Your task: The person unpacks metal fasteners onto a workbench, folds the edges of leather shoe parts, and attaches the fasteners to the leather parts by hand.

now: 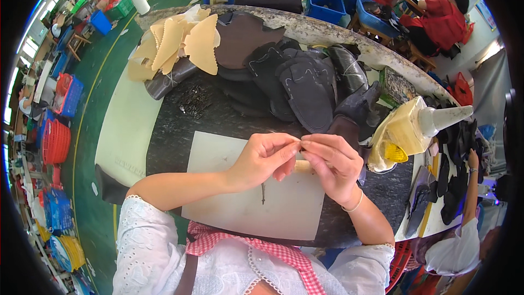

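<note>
My left hand (266,157) and my right hand (334,165) meet above a pale rectangular board (218,158), fingertips pinched together. Whatever lies between the fingertips is too small to name; only a dark speck shows there. Below my hands, partly covered by them, a light wooden piece like a handle (302,165) rests on the board. A thin dark strip (263,193) also lies there, its upper end hidden by my left hand.
Black leather pieces (305,84) are heaped beyond the board, with cream cut pieces (177,41) at far left and small dark metal-looking bits (194,101) nearby. A yellowish glue bottle (406,125) leans at right. Co-workers sit at far right (439,22) and near right (456,248).
</note>
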Action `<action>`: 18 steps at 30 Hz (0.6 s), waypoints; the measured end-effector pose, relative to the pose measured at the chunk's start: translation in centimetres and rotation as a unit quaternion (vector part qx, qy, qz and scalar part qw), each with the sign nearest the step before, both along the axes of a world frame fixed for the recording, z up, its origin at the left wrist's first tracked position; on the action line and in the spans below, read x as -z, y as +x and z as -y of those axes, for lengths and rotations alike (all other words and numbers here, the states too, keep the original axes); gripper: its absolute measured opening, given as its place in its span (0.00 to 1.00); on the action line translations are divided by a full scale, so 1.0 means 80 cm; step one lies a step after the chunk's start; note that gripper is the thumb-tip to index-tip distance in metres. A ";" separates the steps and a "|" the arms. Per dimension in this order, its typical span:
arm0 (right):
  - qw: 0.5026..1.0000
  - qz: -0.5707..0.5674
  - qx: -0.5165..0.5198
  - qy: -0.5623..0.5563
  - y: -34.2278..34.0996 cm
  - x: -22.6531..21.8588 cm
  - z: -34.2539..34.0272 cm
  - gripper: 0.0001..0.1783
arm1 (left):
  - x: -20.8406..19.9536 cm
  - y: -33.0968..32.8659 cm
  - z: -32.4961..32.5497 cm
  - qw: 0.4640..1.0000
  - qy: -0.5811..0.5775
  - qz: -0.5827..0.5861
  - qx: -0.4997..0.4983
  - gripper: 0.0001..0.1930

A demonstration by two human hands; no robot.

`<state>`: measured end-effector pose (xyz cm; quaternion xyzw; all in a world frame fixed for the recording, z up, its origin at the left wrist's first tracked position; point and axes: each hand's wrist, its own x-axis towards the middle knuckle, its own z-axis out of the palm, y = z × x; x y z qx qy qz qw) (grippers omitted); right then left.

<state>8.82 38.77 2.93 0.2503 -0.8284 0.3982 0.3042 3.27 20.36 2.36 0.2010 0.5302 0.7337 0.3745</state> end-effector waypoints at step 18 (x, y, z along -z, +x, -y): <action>0.984 0.133 0.080 -0.088 -0.012 -0.021 -0.023 0.11 | -0.020 -0.099 -0.029 0.990 -0.032 -0.115 -0.080 0.17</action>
